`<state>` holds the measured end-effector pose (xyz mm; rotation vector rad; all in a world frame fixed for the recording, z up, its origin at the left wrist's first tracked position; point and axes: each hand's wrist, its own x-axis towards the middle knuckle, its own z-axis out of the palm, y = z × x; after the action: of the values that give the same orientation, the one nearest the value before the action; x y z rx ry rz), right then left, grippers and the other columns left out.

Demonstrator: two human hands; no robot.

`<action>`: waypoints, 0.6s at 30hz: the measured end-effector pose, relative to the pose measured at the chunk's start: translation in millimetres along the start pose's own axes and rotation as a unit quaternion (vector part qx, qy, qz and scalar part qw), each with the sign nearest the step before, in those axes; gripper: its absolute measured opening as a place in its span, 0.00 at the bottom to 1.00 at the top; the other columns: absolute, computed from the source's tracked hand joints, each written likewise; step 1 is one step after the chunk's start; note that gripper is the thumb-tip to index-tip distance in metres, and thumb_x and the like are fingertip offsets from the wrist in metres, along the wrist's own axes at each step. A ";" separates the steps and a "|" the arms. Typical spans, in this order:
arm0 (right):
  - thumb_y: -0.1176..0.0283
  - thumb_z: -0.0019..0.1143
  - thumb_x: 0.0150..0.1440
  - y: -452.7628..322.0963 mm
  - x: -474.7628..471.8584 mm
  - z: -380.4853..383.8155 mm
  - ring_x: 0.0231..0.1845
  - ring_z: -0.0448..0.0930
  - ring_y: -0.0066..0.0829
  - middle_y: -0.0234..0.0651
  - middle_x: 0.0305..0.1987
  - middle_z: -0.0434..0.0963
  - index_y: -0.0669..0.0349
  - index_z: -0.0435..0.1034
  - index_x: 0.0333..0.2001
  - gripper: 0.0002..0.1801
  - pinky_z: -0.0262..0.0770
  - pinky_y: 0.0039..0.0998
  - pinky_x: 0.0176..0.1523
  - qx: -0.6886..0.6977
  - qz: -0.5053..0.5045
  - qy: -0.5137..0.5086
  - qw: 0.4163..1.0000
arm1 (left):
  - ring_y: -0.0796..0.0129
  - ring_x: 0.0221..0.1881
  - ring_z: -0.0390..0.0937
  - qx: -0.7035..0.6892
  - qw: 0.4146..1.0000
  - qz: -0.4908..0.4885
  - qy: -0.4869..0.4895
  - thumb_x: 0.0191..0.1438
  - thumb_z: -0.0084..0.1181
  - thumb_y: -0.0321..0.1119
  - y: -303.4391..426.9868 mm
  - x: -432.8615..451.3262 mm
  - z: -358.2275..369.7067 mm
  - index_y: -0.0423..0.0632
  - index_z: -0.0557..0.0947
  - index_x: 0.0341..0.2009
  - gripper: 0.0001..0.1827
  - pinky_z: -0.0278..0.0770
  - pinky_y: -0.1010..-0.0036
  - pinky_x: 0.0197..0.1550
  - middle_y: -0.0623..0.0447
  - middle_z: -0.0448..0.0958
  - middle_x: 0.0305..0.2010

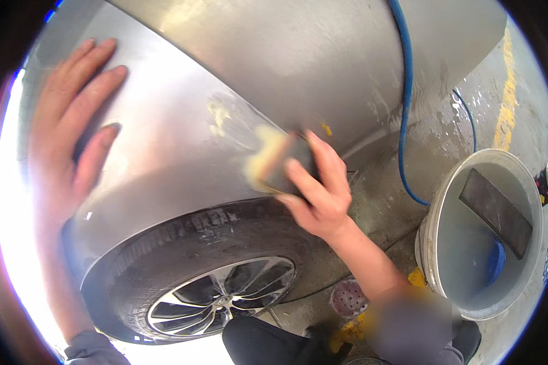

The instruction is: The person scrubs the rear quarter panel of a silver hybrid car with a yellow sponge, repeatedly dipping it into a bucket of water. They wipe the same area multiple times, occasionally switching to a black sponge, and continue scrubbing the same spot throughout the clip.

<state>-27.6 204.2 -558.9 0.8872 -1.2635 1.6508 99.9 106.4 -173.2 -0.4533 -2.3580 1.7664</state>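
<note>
A silver car fender [160, 137] curves over the front of the view, with a cream-yellow patch of what looks like body filler [262, 146] near its seam with the car door [301, 64]. My right hand [322, 196] grips a dark block [300, 157], probably a sanding block, and presses it at the right side of the patch; hand and block are slightly blurred. Thin smears of the yellow material [219, 118] lie up and left of the patch. On the left, my left hand [73, 109] lies on the fender with fingers apart, holding nothing.
Below the fender is a tyre [118, 273] with an alloy wheel [223, 301]. At right stands a bucket [431, 255] of cloudy water holding a dark flat block [497, 214] and something blue [497, 262]. A blue hose [406, 91] hangs over the door. A perforated round pad [348, 299] lies on wet floor.
</note>
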 end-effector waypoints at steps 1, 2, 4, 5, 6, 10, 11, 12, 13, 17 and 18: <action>0.62 0.77 0.48 -0.9 3.4 -0.6 0.62 0.81 0.61 0.66 0.67 0.75 0.57 0.80 0.60 0.34 0.76 0.49 0.62 0.004 0.007 0.031 0.999 | 0.45 0.83 0.55 0.011 1.000 0.002 0.001 0.69 0.51 0.37 2.4 4.2 -2.2 0.48 0.75 0.71 0.28 0.51 0.50 0.82 0.43 0.63 0.81; 0.63 0.77 0.48 -2.2 12.4 3.8 0.62 0.80 0.60 0.66 0.67 0.75 0.58 0.80 0.59 0.34 0.75 0.49 0.61 0.004 0.003 0.036 0.999 | 0.45 0.83 0.55 0.004 1.000 0.007 0.005 0.69 0.51 0.38 0.8 10.2 -8.8 0.47 0.75 0.72 0.28 0.52 0.50 0.82 0.43 0.63 0.81; 0.63 0.77 0.48 -32.3 60.4 24.5 0.60 0.79 0.60 0.64 0.67 0.74 0.60 0.80 0.57 0.32 0.74 0.48 0.59 0.014 -0.001 0.034 0.999 | 0.45 0.83 0.55 -0.015 1.000 0.004 0.003 0.69 0.51 0.39 4.1 6.4 -2.9 0.46 0.75 0.72 0.28 0.51 0.50 0.82 0.43 0.63 0.81; 0.62 0.76 0.48 -37.1 73.2 30.4 0.59 0.79 0.59 0.61 0.67 0.74 0.59 0.80 0.57 0.31 0.74 0.48 0.58 0.037 0.001 0.042 0.998 | 0.45 0.83 0.54 -0.028 1.000 0.005 0.001 0.69 0.51 0.39 4.9 3.8 -4.0 0.46 0.75 0.72 0.29 0.51 0.50 0.82 0.44 0.63 0.81; 0.62 0.77 0.48 -34.0 65.8 26.6 0.60 0.79 0.59 0.61 0.68 0.74 0.57 0.80 0.57 0.31 0.74 0.49 0.58 0.039 -0.010 0.034 0.999 | 0.45 0.84 0.54 -0.016 1.000 0.012 -0.001 0.69 0.50 0.39 2.4 2.0 -8.3 0.46 0.74 0.72 0.29 0.51 0.50 0.83 0.44 0.63 0.81; 0.63 0.79 0.46 1.3 -8.7 -2.8 0.64 0.79 0.59 0.61 0.71 0.73 0.55 0.81 0.60 0.35 0.74 0.50 0.64 -0.004 0.026 0.004 1.000 | 0.51 0.83 0.56 -0.011 0.999 -0.022 0.042 0.68 0.54 0.48 24.9 5.4 5.6 0.47 0.71 0.74 0.34 0.53 0.49 0.82 0.51 0.64 0.81; 0.66 0.79 0.46 6.0 -29.5 -17.3 0.66 0.77 0.61 0.61 0.71 0.72 0.57 0.80 0.60 0.35 0.73 0.51 0.66 -0.016 0.057 -0.019 0.998 | 0.52 0.83 0.55 -0.020 0.999 -0.041 0.028 0.68 0.55 0.51 38.5 6.7 9.3 0.48 0.70 0.75 0.36 0.52 0.50 0.83 0.52 0.62 0.82; 0.71 0.79 0.47 -4.5 -34.0 -30.6 0.69 0.76 0.60 0.61 0.72 0.72 0.60 0.79 0.61 0.34 0.73 0.49 0.67 -0.041 0.085 -0.043 0.995 | 0.54 0.84 0.53 -0.022 0.998 -0.056 0.008 0.67 0.55 0.54 52.0 8.1 6.2 0.48 0.68 0.76 0.39 0.51 0.52 0.83 0.52 0.60 0.83; 0.72 0.77 0.49 -14.7 -35.0 -35.6 0.69 0.76 0.59 0.61 0.72 0.72 0.62 0.79 0.62 0.34 0.73 0.49 0.67 -0.030 0.106 -0.002 0.994 | 0.55 0.85 0.52 -0.024 0.997 -0.071 -0.017 0.67 0.55 0.57 66.5 9.5 5.9 0.49 0.67 0.77 0.41 0.50 0.53 0.84 0.52 0.58 0.84; 0.72 0.70 0.59 -42.8 -3.5 -75.1 0.68 0.77 0.49 0.57 0.73 0.72 0.70 0.71 0.68 0.34 0.72 0.42 0.69 0.008 0.194 0.178 0.965 | 0.56 0.87 0.44 -0.092 0.992 -0.071 -0.040 0.63 0.57 0.61 125.6 43.1 16.0 0.46 0.61 0.80 0.49 0.42 0.57 0.86 0.50 0.49 0.87; 0.70 0.68 0.62 -52.6 12.5 -85.2 0.67 0.77 0.45 0.55 0.73 0.72 0.71 0.68 0.71 0.35 0.72 0.40 0.70 0.037 0.221 0.237 0.945 | 0.57 0.87 0.41 -0.097 0.993 -0.058 -0.037 0.64 0.56 0.62 137.8 48.8 21.0 0.45 0.61 0.79 0.49 0.40 0.59 0.86 0.50 0.48 0.87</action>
<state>12.9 296.1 -548.6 0.2144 -1.1087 2.1147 67.4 138.9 -313.6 -0.2726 -2.5627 1.5386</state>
